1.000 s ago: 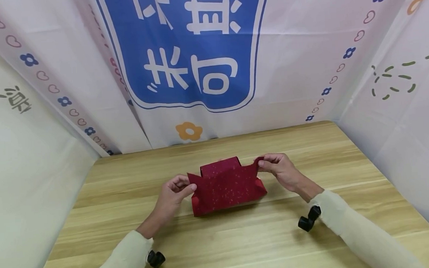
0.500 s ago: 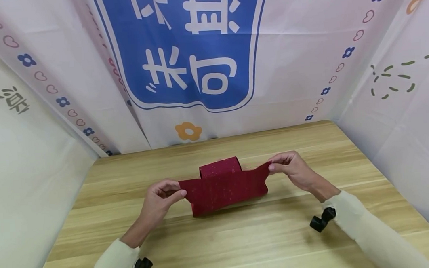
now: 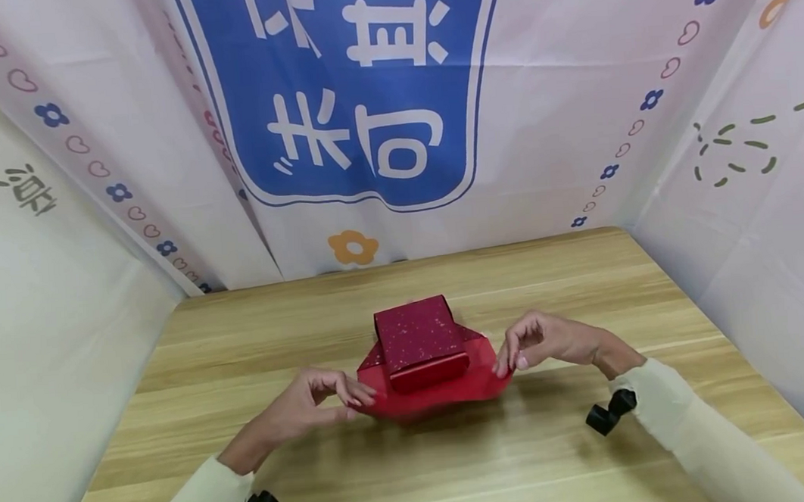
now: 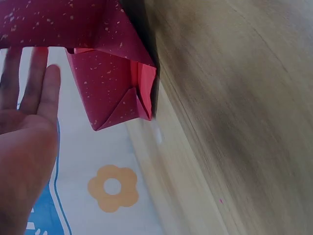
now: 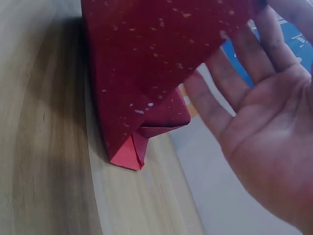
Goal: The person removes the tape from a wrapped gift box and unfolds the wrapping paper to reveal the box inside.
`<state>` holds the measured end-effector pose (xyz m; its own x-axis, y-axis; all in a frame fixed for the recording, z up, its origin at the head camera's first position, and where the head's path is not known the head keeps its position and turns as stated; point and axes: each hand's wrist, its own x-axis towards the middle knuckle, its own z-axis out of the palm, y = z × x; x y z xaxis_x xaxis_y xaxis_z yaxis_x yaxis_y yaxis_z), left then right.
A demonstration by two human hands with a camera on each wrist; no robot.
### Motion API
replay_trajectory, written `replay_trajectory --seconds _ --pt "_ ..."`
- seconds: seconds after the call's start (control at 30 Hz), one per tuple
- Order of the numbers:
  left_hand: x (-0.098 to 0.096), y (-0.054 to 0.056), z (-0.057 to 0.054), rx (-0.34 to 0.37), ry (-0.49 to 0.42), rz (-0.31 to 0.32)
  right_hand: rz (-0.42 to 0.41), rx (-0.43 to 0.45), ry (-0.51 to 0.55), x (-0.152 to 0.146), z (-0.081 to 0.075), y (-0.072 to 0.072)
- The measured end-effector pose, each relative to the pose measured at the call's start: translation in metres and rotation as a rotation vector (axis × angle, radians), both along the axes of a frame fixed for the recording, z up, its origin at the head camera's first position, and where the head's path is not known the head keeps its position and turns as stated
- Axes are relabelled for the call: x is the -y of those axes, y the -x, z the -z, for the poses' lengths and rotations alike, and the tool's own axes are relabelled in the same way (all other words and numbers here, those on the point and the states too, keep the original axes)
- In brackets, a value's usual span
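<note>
In the head view a dark red box-shaped block (image 3: 421, 332) speckled with gold stands mid-table. Around its near side and ends lies red paper (image 3: 444, 394), its plain bright inner side showing. My left hand (image 3: 301, 409) pinches the near flap's left corner between thumb and fingers. At the opposite corner my right hand (image 3: 553, 340) pinches the same flap. The left wrist view shows the speckled outer paper (image 4: 49, 22) above folded end creases, the fingers partly behind it. From the right wrist, the paper (image 5: 156, 58) hides some fingertips.
The wooden table (image 3: 454, 468) carries the box. A white printed cloth (image 3: 540, 145) with a blue sign (image 3: 344, 186) hangs at its back edge, and white walls stand at both sides. Small black devices (image 3: 611, 413) sit at the wrists.
Both hands have spread apart and then come down toward me. The flap, earlier standing up before the block, has tipped down toward the front, baring its inner side and the block's top.
</note>
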<state>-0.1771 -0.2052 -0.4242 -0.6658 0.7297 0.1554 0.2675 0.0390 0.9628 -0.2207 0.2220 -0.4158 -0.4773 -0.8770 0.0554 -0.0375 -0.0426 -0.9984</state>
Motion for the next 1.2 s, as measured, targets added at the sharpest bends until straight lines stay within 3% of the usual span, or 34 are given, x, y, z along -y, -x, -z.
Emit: replay_trajectory --seconds 0.1,0.2,0.33,0.47,0.7,1.0,1.2 --pt "-0.001 -0.003 -0.001 0.029 0.004 0.092 -0.052 0.021 -0.052 0.000 -0.001 -0.002" --pt "-0.004 -0.007 -0.002 0.040 0.063 0.142 -0.104 0.029 -0.109 0.002 0.001 -0.004" --pt "-0.007 -0.012 0.001 0.031 0.185 0.162 -0.158 0.003 -0.186 0.007 0.006 -0.007" --pt "-0.008 -0.015 0.008 -0.010 0.271 0.166 -0.149 -0.062 -0.306 0.017 0.012 -0.010" --pt "-0.016 -0.018 0.025 -0.202 0.388 0.130 -0.043 -0.283 -0.456 0.035 0.024 -0.016" --pt "-0.032 -0.018 0.034 -0.494 0.568 0.015 0.115 -0.697 -0.695 0.048 0.034 -0.026" --pt "-0.036 -0.018 0.040 -0.680 0.628 -0.047 0.183 -0.819 -0.765 0.052 0.041 -0.030"
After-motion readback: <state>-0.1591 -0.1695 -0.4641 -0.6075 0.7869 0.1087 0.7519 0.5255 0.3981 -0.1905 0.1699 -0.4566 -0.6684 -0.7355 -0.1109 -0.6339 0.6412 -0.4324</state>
